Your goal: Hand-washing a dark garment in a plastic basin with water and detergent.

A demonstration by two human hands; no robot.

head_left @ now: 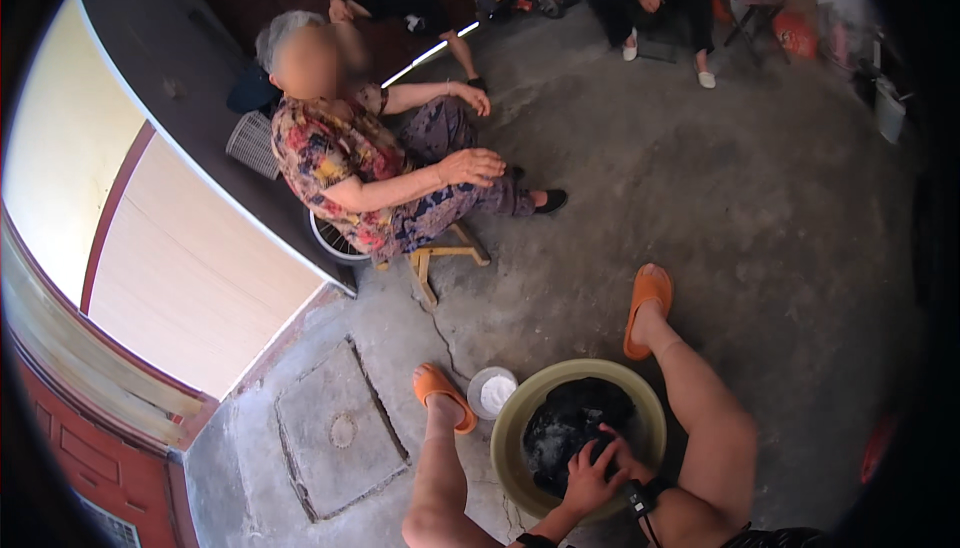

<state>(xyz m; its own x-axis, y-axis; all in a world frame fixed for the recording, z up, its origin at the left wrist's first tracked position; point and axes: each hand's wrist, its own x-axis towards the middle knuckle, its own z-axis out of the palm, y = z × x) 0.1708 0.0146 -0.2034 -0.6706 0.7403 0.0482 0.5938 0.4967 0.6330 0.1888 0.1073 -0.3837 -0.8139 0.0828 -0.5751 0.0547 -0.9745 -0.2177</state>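
A round olive-yellow basin [508, 403] stands on the floor between my legs. Dark wet cloth [570, 418] lies inside it, in water with some whitish foam. My left hand [590, 475] reaches over the cloth with its fingers spread and slightly bent. Close against it, my right hand [628, 460] comes in from the right with fingers stretched out, partly covered by the left. No fold of cloth shows gripped in either hand. Beside the basin's left rim is a small pale bowl [478, 400] holding something white.
My feet wear orange slippers [436, 388], either side of the basin. A person in a flowered shirt [325, 148] sits on a wooden stool [425, 266] at left. Other people sit at the back. A square concrete slab [340, 438] is set into the floor at left.
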